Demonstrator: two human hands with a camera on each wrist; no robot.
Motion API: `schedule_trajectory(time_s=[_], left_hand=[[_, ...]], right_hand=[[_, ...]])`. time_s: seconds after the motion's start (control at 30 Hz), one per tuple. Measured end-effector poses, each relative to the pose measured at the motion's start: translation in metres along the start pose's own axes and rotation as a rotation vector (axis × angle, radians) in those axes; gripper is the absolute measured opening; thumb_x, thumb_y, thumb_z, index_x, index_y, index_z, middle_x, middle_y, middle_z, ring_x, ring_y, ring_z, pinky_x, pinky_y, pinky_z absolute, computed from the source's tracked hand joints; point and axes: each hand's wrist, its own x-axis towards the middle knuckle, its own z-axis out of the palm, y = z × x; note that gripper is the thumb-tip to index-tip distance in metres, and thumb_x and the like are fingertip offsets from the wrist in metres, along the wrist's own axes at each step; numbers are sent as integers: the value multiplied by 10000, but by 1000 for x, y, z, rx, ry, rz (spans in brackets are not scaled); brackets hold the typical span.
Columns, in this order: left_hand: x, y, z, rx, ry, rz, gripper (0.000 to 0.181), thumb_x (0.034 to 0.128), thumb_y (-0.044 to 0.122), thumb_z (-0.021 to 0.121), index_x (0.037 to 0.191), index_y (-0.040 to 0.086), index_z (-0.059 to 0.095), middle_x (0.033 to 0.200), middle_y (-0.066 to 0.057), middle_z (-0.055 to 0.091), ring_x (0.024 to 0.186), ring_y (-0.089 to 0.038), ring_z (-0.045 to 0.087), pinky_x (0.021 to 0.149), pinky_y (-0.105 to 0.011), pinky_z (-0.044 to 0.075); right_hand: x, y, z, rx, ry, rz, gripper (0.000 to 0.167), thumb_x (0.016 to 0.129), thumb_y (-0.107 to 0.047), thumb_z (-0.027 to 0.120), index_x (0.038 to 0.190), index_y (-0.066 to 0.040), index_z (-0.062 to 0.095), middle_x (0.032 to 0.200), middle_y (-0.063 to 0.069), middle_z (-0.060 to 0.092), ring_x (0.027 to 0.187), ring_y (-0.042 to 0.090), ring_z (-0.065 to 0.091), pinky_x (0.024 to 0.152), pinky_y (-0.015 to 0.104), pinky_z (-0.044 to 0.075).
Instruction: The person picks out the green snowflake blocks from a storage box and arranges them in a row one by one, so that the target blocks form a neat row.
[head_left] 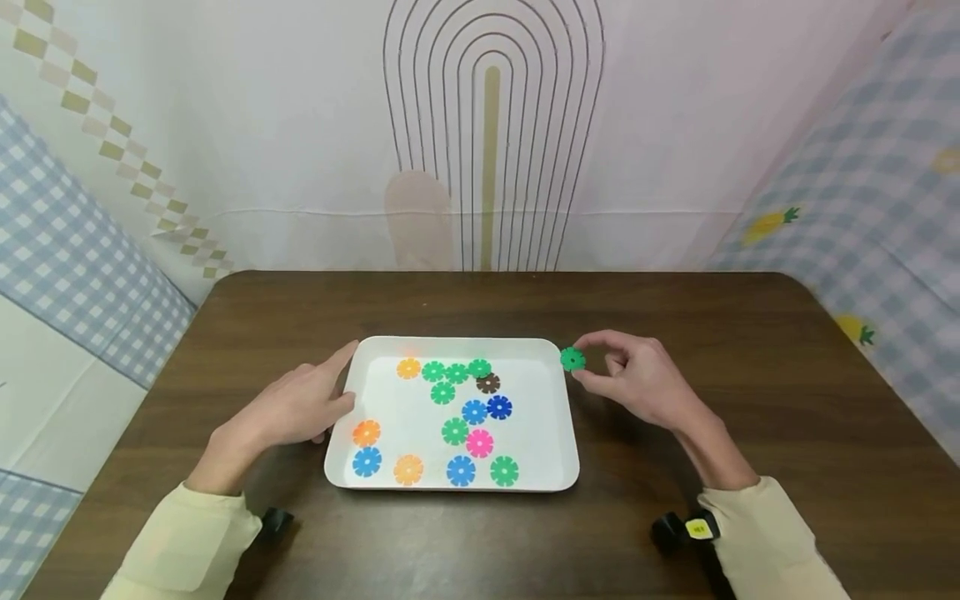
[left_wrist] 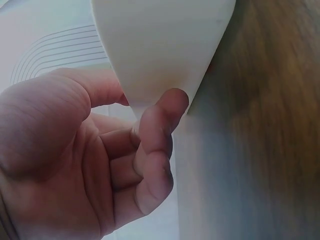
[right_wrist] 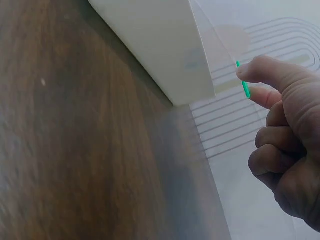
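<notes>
A white rectangular tray (head_left: 536,417) lies on the table with several flat notched plastic discs in it. Among them are a pink disc (head_left: 480,443), a brown disc (head_left: 488,383) and a dark blue disc (head_left: 499,407). My right hand (head_left: 637,375) pinches a green notched disc (head_left: 573,359) between thumb and forefinger, at the tray's far right corner. In the right wrist view that green disc (right_wrist: 243,80) shows edge-on, with the other fingers curled. At the left side, my left hand (head_left: 300,404) holds the tray's rim, thumb over the edge and a fingertip against the outer wall (left_wrist: 165,45).
The dark wooden table (head_left: 480,550) extends around the tray on every side. Behind it hangs a pale cloth (head_left: 300,125) with line arches, and checked cloth (head_left: 862,167) drapes at the sides. A black strap device (head_left: 686,529) sits by the right sleeve.
</notes>
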Motion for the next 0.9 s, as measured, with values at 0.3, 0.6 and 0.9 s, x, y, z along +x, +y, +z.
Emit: schedule_trajectory(time_s=[0.3, 0.6, 0.9], left_hand=[[1, 2, 0, 7, -5, 7, 809, 1029, 201, 564, 1681, 3, 127, 625, -28, 599, 535, -167, 548, 554, -330, 407], [-2, 2, -1, -17, -10, 22, 803, 1027, 161, 559, 1672, -26, 120, 637, -17, 605, 547, -160, 549, 559, -325, 414], [-3, 3, -1, -29, -5, 12, 811, 1026, 182, 558, 1685, 10, 116, 639, -18, 590, 557, -163, 539, 555, -320, 400]], right_hand=[[4, 21, -11, -40, -27, 63, 353, 926, -254, 807, 1231, -103, 713, 581, -82, 335, 500, 94, 358, 538, 278, 331], [7, 38, -16, -53, -22, 88, 359, 934, -251, 793, 1243, -86, 714, 577, -77, 352, 500, 98, 368, 532, 277, 329], [11, 51, -13, -45, -35, 83, 359, 940, -242, 785, 1245, -67, 710, 573, -80, 361, 503, 92, 372, 531, 267, 327]])
